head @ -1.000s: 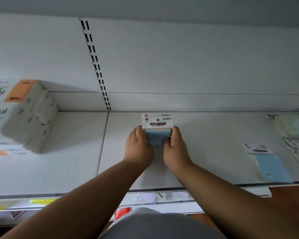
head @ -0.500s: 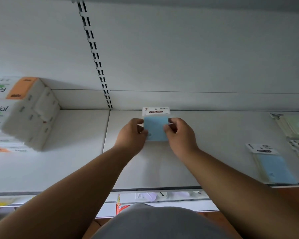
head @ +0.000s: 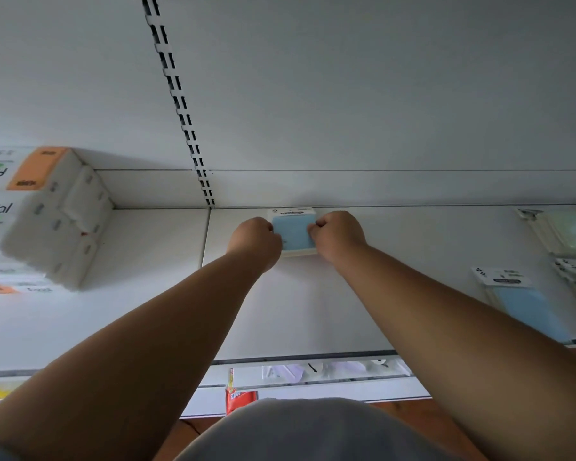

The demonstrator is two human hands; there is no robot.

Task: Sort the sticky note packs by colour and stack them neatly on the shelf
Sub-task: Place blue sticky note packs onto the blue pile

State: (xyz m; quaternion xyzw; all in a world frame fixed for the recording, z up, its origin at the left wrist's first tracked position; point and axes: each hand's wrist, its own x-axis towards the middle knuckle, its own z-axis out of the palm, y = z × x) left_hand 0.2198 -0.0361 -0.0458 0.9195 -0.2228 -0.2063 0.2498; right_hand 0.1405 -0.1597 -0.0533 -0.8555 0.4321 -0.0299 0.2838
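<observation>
At the back of the shelf [head: 413, 294], my left hand [head: 255, 241] and right hand [head: 338, 236] grip the blue sticky note pack [head: 294, 232] (fingers curled on its sides). It lies flat.

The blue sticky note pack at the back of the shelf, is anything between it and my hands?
No. The left hand and right hand already grip the blue sticky note pack by its two sides; nothing visible lies between.
</observation>
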